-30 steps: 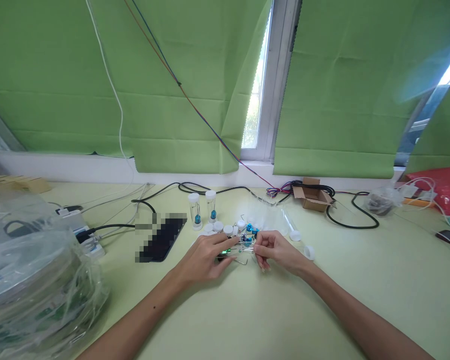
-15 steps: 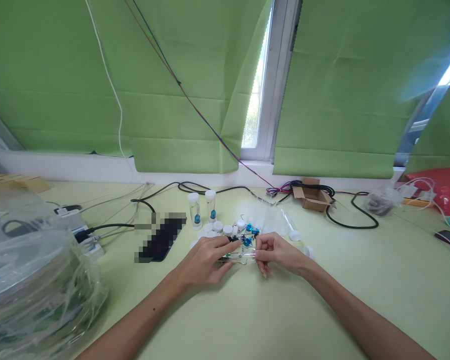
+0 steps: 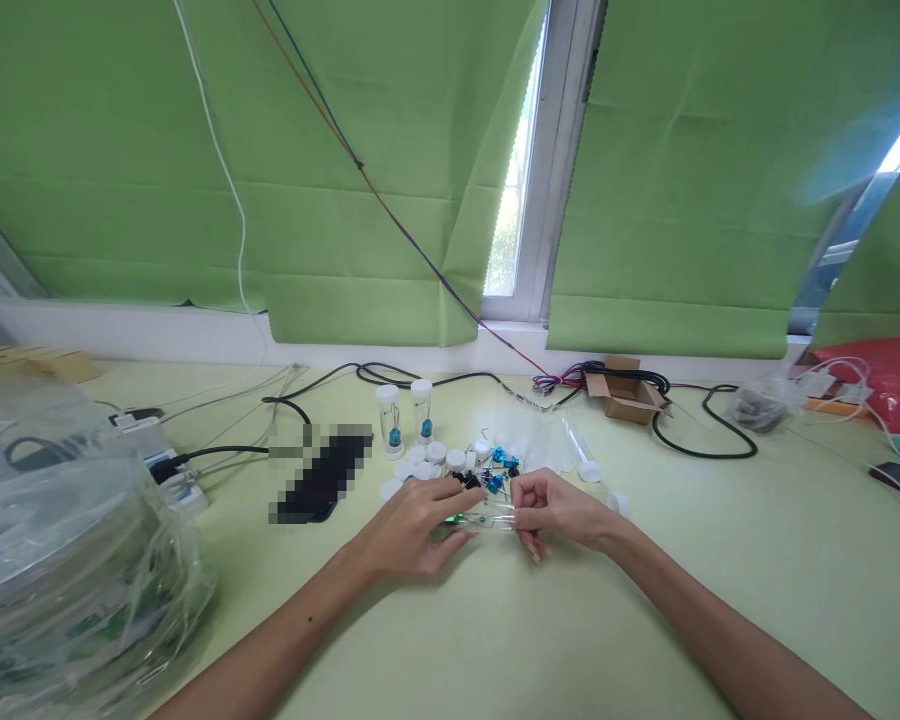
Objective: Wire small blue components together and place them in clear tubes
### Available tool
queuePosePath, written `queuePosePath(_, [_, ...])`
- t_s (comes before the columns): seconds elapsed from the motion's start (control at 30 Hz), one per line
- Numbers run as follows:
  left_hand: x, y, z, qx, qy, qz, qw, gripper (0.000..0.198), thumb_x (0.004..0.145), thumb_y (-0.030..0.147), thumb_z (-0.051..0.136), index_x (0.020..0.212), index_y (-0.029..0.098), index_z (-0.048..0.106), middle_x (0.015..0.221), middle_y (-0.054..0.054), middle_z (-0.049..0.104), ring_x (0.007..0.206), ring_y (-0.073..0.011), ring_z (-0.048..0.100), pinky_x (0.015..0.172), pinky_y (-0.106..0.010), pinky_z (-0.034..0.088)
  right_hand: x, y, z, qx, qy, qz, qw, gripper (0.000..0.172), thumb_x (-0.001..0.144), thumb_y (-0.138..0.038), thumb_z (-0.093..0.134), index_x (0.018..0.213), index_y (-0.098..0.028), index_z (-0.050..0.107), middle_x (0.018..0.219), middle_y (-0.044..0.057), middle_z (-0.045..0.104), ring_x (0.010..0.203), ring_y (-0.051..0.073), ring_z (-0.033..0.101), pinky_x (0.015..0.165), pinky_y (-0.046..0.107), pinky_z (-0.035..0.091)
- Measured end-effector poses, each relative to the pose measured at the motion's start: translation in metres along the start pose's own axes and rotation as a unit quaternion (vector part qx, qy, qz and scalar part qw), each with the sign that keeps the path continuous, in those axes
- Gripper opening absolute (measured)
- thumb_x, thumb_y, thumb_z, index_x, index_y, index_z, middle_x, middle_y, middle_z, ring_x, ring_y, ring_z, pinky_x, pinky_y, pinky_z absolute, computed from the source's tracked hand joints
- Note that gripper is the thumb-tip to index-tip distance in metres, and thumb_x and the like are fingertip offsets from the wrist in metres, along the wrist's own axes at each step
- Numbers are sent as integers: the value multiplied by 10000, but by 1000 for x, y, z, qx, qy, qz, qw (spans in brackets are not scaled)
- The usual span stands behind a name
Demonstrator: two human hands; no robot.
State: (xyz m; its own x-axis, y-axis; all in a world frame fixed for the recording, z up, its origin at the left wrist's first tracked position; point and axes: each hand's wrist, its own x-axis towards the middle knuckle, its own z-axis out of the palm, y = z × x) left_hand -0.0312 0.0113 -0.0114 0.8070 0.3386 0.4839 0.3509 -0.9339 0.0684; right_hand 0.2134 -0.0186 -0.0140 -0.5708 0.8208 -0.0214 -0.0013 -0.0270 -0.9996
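There it was, front and centre: a clear tube (image 3: 497,519), slick and glassy, round-sided and thin-walled, streaked with bright reflections, held just over the smooth, pale yellow-green table (image 3: 525,640). Right above it, at twelve o'clock, lay a jumble of shiny blue parts (image 3: 498,458), small and knobbly, and at eleven o'clock a cluster of smooth white caps (image 3: 435,454), flat and round.

On to the containers! Two capped tubes (image 3: 388,422) stood upright between ten and eleven o'clock, each showing a blue piece near the bottom and thin dark stems above it. A brown cardboard box (image 3: 621,403) gaped between one and two o'clock, flaps spread, and more clear tubes (image 3: 541,440) lay at one o'clock. Inside the held tube, near its left end, there seemed to be a green piece (image 3: 456,518), though glare and fingers made that hard to judge.

And the line of it? The tube's long axis ran nearly level, nine o'clock to three. The left hand (image 3: 418,522) had thumb and fingers closed around the nine o'clock end; the right hand (image 3: 553,508) pinched the three o'clock end, its lower fingers curled beneath.
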Motion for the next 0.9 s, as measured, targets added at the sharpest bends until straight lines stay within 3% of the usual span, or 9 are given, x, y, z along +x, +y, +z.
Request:
queuePosePath(0.47, [-3, 6, 4, -27, -23, -7, 999, 381, 863, 215, 571, 1243, 211, 558, 782, -37, 595, 680, -170, 541, 598, -274, 381, 1, 7, -7, -30, -41, 25, 998, 381, 699, -445, 782, 646, -161, 533, 482, -25, 620, 377, 85, 531, 374, 172, 385])
queuePosePath(0.9, [1, 5, 3, -41, 21, -57, 997, 342, 882, 284, 575, 1208, 189, 612, 840, -69, 670, 728, -192, 608, 627, -291, 439, 2, 2, -1, -32, 25, -26, 999, 396, 739, -458, 758, 640, -180, 494, 457, -44, 569, 382, 89, 506, 386, 189, 333])
